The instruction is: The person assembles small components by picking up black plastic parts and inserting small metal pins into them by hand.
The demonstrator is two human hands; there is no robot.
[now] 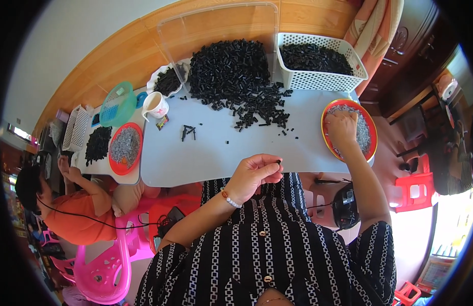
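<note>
In front of my body, my left hand (256,177) is closed, with a small black plastic piece (279,162) pinched between thumb and fingertips. My right hand (342,125) reaches down into a round red plate (326,145) at the table's right end. Small clear-grey pieces (363,133) fill that plate. The right fingers are bent together among them, and what they grip is hidden. Beyond my hands, a large heap of black plastic pieces (229,71) spills forward over the table from a clear plastic bin (218,9).
A white perforated basket (318,80) of black pieces stands at the back right. Several black pieces (188,132) lie apart near a white mug (156,105). To the left, a person in orange (76,217) sits by another red plate (140,148) and a green basket (117,104).
</note>
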